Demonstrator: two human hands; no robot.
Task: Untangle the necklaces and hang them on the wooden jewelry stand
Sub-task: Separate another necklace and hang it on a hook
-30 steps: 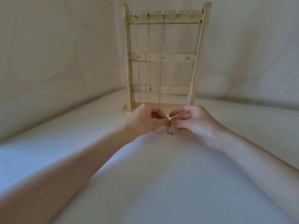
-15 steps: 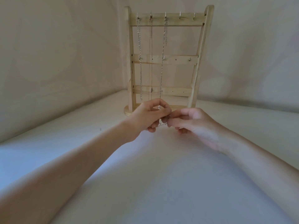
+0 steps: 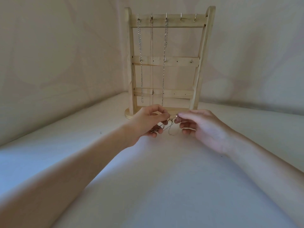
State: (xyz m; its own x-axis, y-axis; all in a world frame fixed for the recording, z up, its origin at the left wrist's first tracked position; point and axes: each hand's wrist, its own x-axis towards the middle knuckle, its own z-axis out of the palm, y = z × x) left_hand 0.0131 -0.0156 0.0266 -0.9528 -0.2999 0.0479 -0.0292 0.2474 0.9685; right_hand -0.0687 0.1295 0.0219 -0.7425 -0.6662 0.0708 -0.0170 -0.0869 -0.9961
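Both hands, left hand (image 3: 144, 120) and right hand (image 3: 203, 127), pinch tangled chain (image 3: 171, 129), seemingly.

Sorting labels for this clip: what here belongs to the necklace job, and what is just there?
Belongs to the job:
- tangled chains, pinched by left hand and right hand
- wooden jewelry stand
- three hung necklaces
- two free top hooks

Just there:
- white cloth surface
- cloth backdrop

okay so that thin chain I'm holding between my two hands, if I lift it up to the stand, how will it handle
The thin metal chain droops in loose loops between your left hand and right hand, so it will likely stay floppy and swing. It looks fine and light, and could snag the chains already hanging on the wooden jewelry stand.
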